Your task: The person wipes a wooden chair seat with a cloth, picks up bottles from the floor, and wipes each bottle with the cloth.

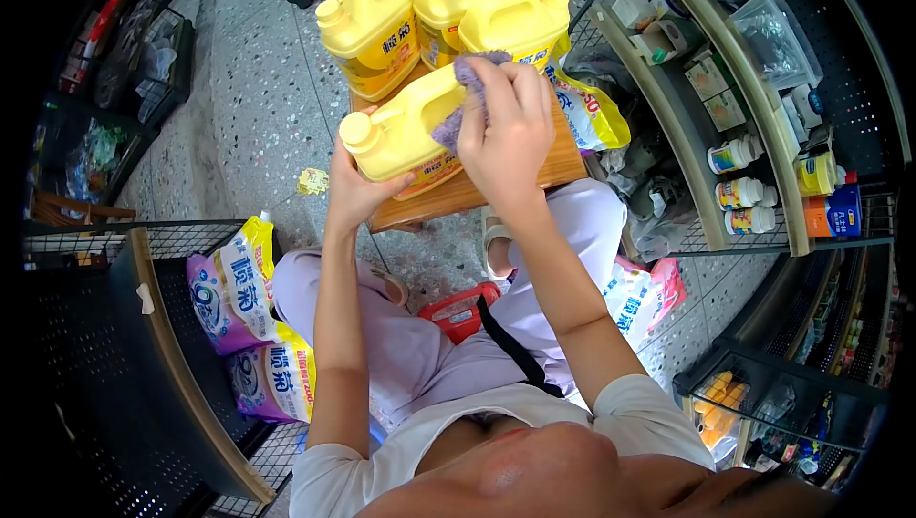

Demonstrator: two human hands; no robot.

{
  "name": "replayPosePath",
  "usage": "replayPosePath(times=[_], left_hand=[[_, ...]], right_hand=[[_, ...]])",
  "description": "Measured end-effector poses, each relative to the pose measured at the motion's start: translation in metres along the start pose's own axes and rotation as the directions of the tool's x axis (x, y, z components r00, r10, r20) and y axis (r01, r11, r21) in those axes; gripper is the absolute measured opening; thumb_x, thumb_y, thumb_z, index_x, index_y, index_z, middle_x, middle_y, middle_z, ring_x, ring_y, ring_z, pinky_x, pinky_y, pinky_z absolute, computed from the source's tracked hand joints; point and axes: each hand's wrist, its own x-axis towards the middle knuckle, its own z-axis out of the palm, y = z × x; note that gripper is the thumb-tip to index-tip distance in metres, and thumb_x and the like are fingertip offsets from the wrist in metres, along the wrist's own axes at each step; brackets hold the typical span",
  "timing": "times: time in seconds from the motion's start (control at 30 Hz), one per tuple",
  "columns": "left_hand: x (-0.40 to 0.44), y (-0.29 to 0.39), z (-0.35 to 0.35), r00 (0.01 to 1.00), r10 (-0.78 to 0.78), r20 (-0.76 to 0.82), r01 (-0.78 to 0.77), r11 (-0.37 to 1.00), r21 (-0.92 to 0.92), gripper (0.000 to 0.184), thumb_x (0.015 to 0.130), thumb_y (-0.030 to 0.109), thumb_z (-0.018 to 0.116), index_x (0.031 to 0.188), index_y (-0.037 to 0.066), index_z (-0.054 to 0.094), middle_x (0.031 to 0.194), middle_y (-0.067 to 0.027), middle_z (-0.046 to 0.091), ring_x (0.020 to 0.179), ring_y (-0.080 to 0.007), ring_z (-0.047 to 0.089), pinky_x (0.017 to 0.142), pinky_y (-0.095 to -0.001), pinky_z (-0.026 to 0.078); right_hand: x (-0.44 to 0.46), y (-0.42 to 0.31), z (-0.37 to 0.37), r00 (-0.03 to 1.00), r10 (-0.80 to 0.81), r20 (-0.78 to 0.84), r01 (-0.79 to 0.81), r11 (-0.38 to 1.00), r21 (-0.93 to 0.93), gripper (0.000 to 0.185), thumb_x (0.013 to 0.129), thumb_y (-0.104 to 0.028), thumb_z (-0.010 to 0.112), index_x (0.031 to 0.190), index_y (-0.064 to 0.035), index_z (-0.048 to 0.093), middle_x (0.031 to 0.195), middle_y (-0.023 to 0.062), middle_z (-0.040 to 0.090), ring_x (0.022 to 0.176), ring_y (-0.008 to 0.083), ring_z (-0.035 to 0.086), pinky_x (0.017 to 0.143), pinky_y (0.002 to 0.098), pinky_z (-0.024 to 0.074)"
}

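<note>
My left hand (358, 184) grips a yellow jug (405, 127) near its capped end, with the fingers around it. The jug lies tilted above a wooden stool (448, 205). A purple cloth (448, 129) is pinched in my right hand (508, 127) and pressed against the jug beside its handle. Behind this jug, three more yellow jugs stand on the stool: one at the left (372, 31), one in the middle (444, 12) and one at the right (515, 27).
Purple and yellow detergent bags (234, 294) lie at the left beside a dark shelf (157, 365). Shelves with white bottles (744, 194) stand at the right. A red object (458, 313) is between my legs, and a yellow scrap (312, 181) lies on the floor.
</note>
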Motion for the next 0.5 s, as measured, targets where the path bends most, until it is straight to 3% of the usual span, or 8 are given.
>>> replayPosePath(times=[0.13, 0.5], left_hand=[[0.0, -0.005, -0.002, 1.0, -0.007, 0.005, 0.007, 1.0, 0.002, 0.092, 0.06, 0.002, 0.087, 0.137, 0.002, 0.036, 0.129, -0.0136, 0.054, 0.118, -0.0226, 0.056, 0.1, -0.0368, 0.048], [0.001, -0.007, -0.003, 0.999, 0.043, 0.021, -0.044, 0.998, 0.054, 0.092, 0.062, 0.005, 0.088, 0.137, 0.001, 0.035, 0.13, -0.0144, 0.053, 0.118, -0.0229, 0.056, 0.1, -0.0368, 0.048]], right_hand=[[-0.002, 0.014, 0.001, 0.991, 0.134, 0.004, -0.133, 0.979, 0.154, 0.028, 0.075, -0.002, 0.063, 0.103, -0.0033, 0.067, 0.091, 0.0111, 0.058, 0.087, 0.0311, 0.057, 0.077, 0.0392, 0.0475], [-0.031, 0.031, -0.002, 0.923, 0.36, 0.133, -0.382, 0.898, 0.218, 0.021, 0.08, -0.005, 0.061, 0.1, 0.0012, 0.066, 0.088, 0.0165, 0.06, 0.082, 0.0355, 0.061, 0.075, 0.0413, 0.0479]])
